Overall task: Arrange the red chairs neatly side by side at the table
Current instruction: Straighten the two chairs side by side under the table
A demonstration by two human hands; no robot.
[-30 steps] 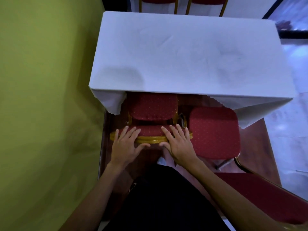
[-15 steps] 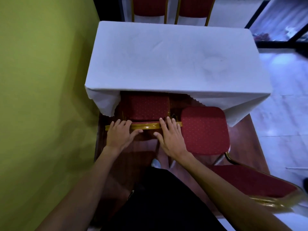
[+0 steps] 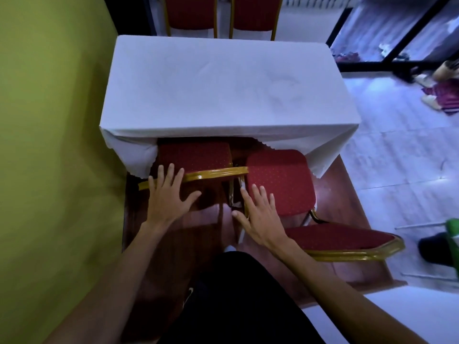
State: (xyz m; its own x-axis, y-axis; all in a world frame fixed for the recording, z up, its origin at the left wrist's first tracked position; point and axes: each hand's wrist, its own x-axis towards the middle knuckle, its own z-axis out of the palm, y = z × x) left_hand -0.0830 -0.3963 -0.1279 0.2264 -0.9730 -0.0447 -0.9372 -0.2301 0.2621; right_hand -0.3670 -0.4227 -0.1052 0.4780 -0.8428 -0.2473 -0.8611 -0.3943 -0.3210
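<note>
A table under a white cloth (image 3: 223, 83) stands ahead of me. The left red chair (image 3: 196, 157) with a gold frame is tucked under its near edge. My left hand (image 3: 169, 197), fingers spread, rests flat on the gold top rail of that chair's back. The right red chair (image 3: 280, 180) sits further out and is angled, its backrest (image 3: 342, 240) pointing to the lower right. My right hand (image 3: 260, 214) hovers open over the left front corner of that seat, holding nothing.
A yellow-green wall (image 3: 54, 145) runs close along the left. Two more red chairs (image 3: 221, 13) stand at the table's far side. A dark wooden platform (image 3: 347, 264) lies under the chairs, with pale tile and scattered items to the right.
The left chair has slid further under the table. My right hand has left its back rail and moved right over the second chair's seat. The view has pulled back.
</note>
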